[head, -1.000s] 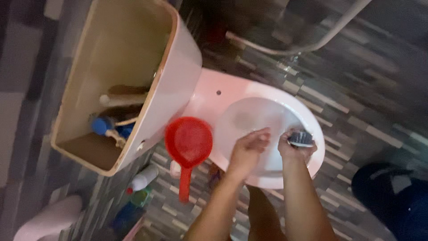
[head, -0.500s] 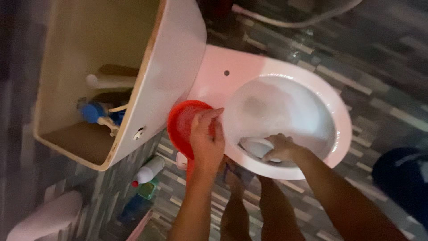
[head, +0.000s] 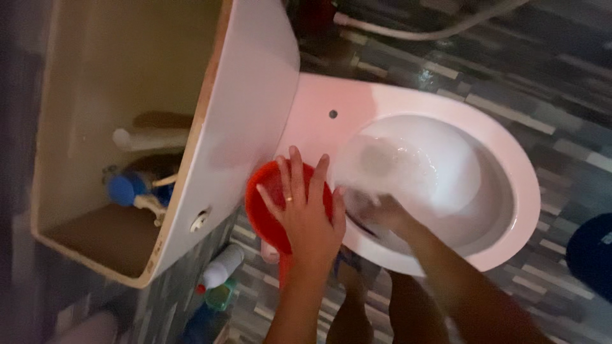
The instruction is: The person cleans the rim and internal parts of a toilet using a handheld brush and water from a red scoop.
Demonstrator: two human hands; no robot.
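Your left hand (head: 309,216) lies flat and open, fingers spread, on the red dipper (head: 268,204), which sits at the near-left edge of the toilet bowl (head: 510,159), just beside the open cistern (head: 248,95). Your right hand (head: 382,213) reaches down inside the bowl against its near inner wall, amid foamy water; whether it grips anything cannot be told, since the fingers are blurred. Cleaning bottles (head: 220,271) stand on the tiled floor (head: 561,83), near the cistern on the left.
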